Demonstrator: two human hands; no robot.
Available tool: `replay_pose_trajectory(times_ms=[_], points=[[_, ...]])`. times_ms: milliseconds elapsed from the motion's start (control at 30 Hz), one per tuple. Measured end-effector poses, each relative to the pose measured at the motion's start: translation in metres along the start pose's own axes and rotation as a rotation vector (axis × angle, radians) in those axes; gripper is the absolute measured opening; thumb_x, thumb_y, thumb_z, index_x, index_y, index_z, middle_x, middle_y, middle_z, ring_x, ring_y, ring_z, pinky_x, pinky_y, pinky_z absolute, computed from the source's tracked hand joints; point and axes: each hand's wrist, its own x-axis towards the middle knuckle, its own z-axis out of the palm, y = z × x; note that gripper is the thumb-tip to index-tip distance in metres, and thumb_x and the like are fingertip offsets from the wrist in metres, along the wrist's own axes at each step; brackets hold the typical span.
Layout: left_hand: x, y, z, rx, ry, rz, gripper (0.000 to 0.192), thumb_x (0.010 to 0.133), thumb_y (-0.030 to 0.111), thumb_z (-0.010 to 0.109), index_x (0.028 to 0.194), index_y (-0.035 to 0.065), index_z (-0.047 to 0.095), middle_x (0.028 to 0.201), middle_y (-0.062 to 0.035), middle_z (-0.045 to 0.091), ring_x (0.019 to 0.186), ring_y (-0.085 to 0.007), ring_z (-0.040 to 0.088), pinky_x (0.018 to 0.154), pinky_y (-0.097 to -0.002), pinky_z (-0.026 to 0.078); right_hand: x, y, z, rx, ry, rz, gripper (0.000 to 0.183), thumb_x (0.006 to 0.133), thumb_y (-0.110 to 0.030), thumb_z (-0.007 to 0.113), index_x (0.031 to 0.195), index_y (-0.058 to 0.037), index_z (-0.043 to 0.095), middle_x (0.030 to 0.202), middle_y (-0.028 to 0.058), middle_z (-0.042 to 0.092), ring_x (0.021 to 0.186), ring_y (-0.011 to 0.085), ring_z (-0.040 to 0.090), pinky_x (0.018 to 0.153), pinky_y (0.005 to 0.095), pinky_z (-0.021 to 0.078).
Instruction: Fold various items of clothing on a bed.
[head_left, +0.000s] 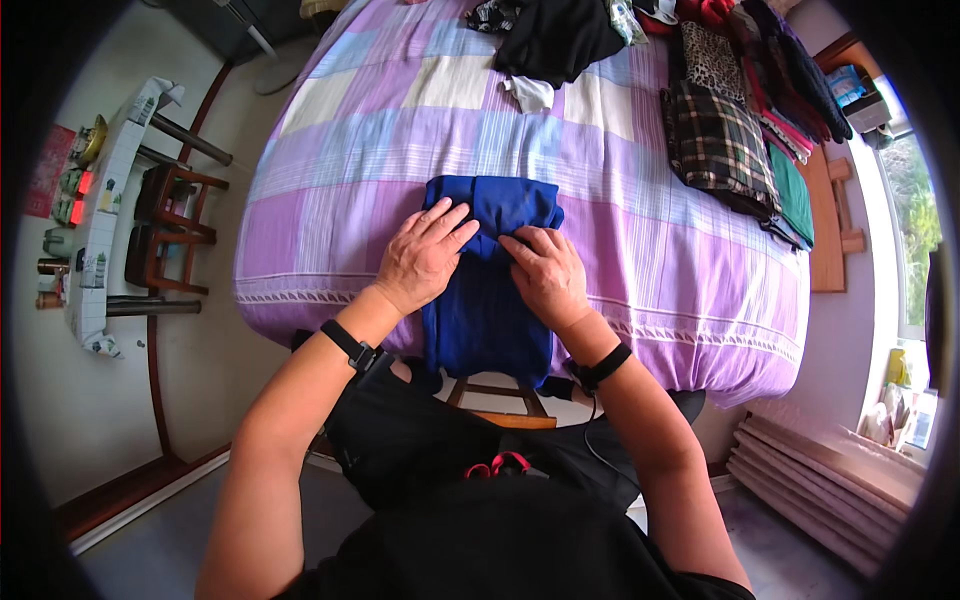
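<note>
A dark blue cloth garment (487, 322) lies partly folded at the near edge of the bed, its lower end hanging over the side. My left hand (427, 251) rests on the left side of its folded upper part, palm down with fingers spread. My right hand (546, 274) lies on the right side, fingers bent against the cloth near the fold; whether they pinch it cannot be seen. Beneath the garment is a purple, blue and cream checked bedspread (360, 187).
Folded clothes, including a plaid garment (724, 142), are stacked at the bed's right. A black garment (559, 37) and a white cloth (531, 94) lie at the far side. A wooden chair (510, 420) is below me; a covered table (105, 217) stands left.
</note>
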Motion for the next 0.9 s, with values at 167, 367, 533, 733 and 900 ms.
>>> replay_pose_trajectory(times_ms=[167,367,533,733,900], points=[[-0.030,0.029,-0.019,-0.178,-0.049,-0.064,0.058,0.085,0.007,0.071,0.142,0.0111,0.060,0.151,-0.0133,0.055,0.144,-0.0346,0.047,0.116,-0.0484,0.039,-0.030,-0.018,-0.030,-0.032,0.001,0.064,0.051,0.079,-0.003,0.068,0.128,-0.0157,0.070,0.129,0.0095,0.063,0.117,0.0314,0.061,0.099,0.0421,0.0511],[-0.123,0.048,-0.034,-0.161,-0.103,-0.013,0.058,0.082,-0.004,0.066,0.137,0.0111,0.064,0.147,-0.0111,0.056,0.139,-0.0331,0.052,0.113,-0.0455,0.044,-0.106,-0.022,-0.065,-0.049,-0.370,-0.028,0.059,0.078,-0.007,0.069,0.136,-0.0191,0.066,0.136,0.0078,0.060,0.127,0.0286,0.057,0.104,0.0457,0.0468],[-0.131,0.042,-0.005,-0.094,-0.071,0.052,0.071,0.072,-0.004,0.065,0.138,0.0250,0.065,0.144,-0.0041,0.054,0.132,-0.0265,0.050,0.106,-0.0416,0.046,-0.128,-0.014,-0.049,-0.108,-0.283,-0.162,0.056,0.074,-0.012,0.074,0.128,-0.0228,0.069,0.133,0.0034,0.059,0.121,0.0251,0.058,0.102,0.0431,0.0469],[-0.118,0.047,-0.010,-0.152,-0.006,0.080,0.060,0.069,-0.003,0.062,0.123,0.0206,0.074,0.136,-0.0039,0.059,0.121,-0.0285,0.053,0.102,-0.0409,0.047,-0.112,-0.020,-0.042,0.043,-0.213,-0.180,0.039,0.074,-0.012,0.074,0.112,-0.0214,0.075,0.121,0.0016,0.063,0.103,0.0230,0.060,0.089,0.0395,0.0479],[-0.120,0.056,-0.048,-0.326,-0.027,0.122,0.051,0.066,-0.005,0.062,0.110,0.0151,0.076,0.126,-0.0037,0.064,0.115,-0.0282,0.058,0.099,-0.0409,0.049,-0.120,-0.033,-0.071,0.226,-0.320,-0.184,0.042,0.068,-0.006,0.075,0.109,-0.0174,0.078,0.113,0.0020,0.069,0.100,0.0242,0.062,0.088,0.0395,0.0502]])
